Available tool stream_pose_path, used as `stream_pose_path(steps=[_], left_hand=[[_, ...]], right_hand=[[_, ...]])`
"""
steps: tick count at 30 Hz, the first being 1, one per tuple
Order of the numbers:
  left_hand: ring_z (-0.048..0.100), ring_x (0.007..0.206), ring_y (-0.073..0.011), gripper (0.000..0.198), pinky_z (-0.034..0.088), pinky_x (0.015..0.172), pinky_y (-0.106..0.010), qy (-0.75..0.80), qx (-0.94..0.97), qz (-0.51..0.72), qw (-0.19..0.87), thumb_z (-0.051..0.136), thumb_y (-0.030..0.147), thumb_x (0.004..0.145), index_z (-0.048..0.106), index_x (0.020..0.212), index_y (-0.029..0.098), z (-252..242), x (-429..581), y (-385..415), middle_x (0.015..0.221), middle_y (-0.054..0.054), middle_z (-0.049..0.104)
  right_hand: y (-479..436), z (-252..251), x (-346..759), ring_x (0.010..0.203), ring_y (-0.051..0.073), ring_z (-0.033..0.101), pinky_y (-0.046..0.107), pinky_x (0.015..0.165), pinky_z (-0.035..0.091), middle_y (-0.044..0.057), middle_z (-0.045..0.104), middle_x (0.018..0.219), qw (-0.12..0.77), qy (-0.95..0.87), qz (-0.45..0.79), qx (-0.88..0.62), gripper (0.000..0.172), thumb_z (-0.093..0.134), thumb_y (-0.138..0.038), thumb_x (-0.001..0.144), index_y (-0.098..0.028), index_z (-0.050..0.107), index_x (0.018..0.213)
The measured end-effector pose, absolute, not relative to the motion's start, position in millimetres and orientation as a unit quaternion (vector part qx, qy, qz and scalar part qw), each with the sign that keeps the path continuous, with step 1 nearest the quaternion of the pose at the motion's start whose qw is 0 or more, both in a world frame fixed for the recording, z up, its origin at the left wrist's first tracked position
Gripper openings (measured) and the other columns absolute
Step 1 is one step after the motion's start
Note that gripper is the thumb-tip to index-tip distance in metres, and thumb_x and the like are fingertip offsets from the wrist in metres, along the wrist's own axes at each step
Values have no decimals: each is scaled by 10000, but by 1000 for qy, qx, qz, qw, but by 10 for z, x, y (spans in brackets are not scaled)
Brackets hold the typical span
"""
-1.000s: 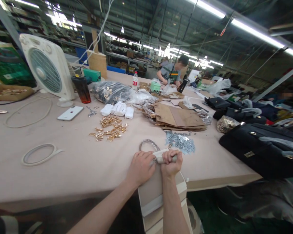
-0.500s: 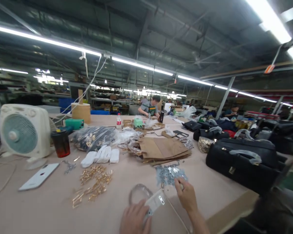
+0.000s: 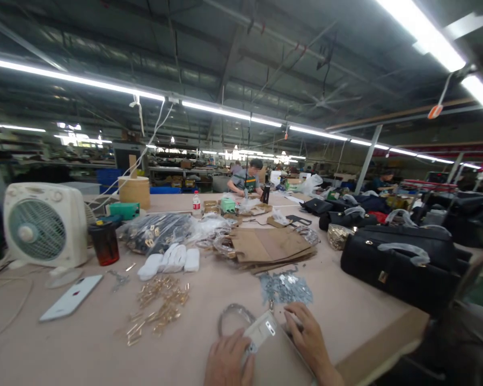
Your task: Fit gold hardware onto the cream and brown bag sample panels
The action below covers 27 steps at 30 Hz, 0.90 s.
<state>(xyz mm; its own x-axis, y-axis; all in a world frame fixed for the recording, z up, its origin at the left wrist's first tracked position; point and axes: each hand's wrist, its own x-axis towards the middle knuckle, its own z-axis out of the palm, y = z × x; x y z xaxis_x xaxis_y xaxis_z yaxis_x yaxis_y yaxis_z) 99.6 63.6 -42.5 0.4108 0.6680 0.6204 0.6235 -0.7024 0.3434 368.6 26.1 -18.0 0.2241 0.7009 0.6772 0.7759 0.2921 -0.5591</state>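
Near the table's front edge lies a flat brown panel [image 3: 282, 354] with a pale strip [image 3: 260, 332] that carries a small metal fitting [image 3: 270, 327]. My left hand [image 3: 229, 356] rests on the strip's lower left end, fingers spread, with small grey pieces by its fingertips. My right hand [image 3: 308, 335] is at the panel's right edge, fingers curled; whether it holds anything is hidden. A plastic-wrapped handle loop [image 3: 235, 313] stands behind my left hand. Just beyond the panel is a heap of small grey metal pieces [image 3: 287, 288].
Gold fittings [image 3: 161, 308], white rolls [image 3: 171, 258] and a phone [image 3: 70, 298] lie to the left, near a fan [image 3: 44, 225] and a dark cup [image 3: 104, 244]. Stacked brown panels [image 3: 271, 246] lie behind the grey heap. Black bags [image 3: 402, 262] stand right. A person [image 3: 245, 179] works across the table.
My right hand has moved from the edge of the grey heap down to the brown panel. My left hand stays on the strip. The view has shifted slightly.
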Motion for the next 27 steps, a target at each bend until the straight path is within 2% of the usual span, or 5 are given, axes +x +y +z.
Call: stream_pose_path(steps=[3,10,15,24,27], left_hand=[[681,1114,-258,243,505,984,-453,401,837,365,76,625,250,917,707,1134,320,-190,960,504,1281,-28,730],[654,1132,-278,254,490,972,-471,390,851,338,100,657,233,906,680,1156,267,-63,970,471,1306,-68,707],[648,1149,-273,256,480,986,-468,383,848,350,112,685,241,896,673,1152,262,-109,972,498,1307,-65,706],[654,1146,-263,183,464,987,-462,365,837,383,140,724,226,878,686,1054,256,-113,959,499,1268,-61,724],[659,1138,-259,168,461,978,-456,357,834,395,145,736,219,868,692,1026,258,-110,950,493,1263,-59,727]], right_hand=[[161,-188,3510,993,296,699,434,888,571,93,730,1034,547,-599,-5,-584,195,603,-376,969,-276,754,1042],[107,-53,3195,1080,272,671,416,973,522,102,722,1150,486,-594,133,-627,296,555,-424,1000,-232,724,1149],[222,-23,3261,1068,262,663,395,948,522,106,709,1183,490,-563,147,-649,358,549,-482,983,-220,710,1166],[375,179,3516,834,230,671,324,780,492,43,747,896,372,-567,232,-698,422,511,-561,974,-204,736,976],[380,244,3591,870,239,678,327,809,492,50,766,921,339,-590,229,-696,402,549,-555,959,-210,755,981]])
